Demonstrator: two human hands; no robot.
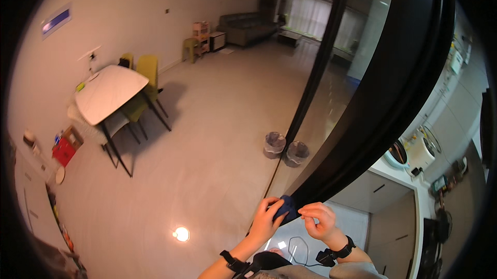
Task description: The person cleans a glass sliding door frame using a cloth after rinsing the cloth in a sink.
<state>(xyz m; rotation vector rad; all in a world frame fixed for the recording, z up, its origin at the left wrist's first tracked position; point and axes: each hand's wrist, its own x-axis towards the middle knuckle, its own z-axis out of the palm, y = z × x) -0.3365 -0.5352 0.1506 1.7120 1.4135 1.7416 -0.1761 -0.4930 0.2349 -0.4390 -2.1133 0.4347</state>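
Note:
A bunched dark blue cloth (286,207) is in my left hand (266,220), whose fingers curl around its near side. The cloth is against the lower part of a black door frame (349,135), as far as I can tell. Just right of the cloth, my right hand (320,220) is raised with bent fingers and a gap between thumb and fingers. Nothing shows in it. Dark bands circle both wrists.
A lined waste bin (274,146) stands by a glass panel that mirrors it. To the left are a white-topped table (110,92) and yellow-green chairs (147,69). At right, a kitchen counter (420,209) carries appliances. A thin cable (306,253) lies on the floor near me.

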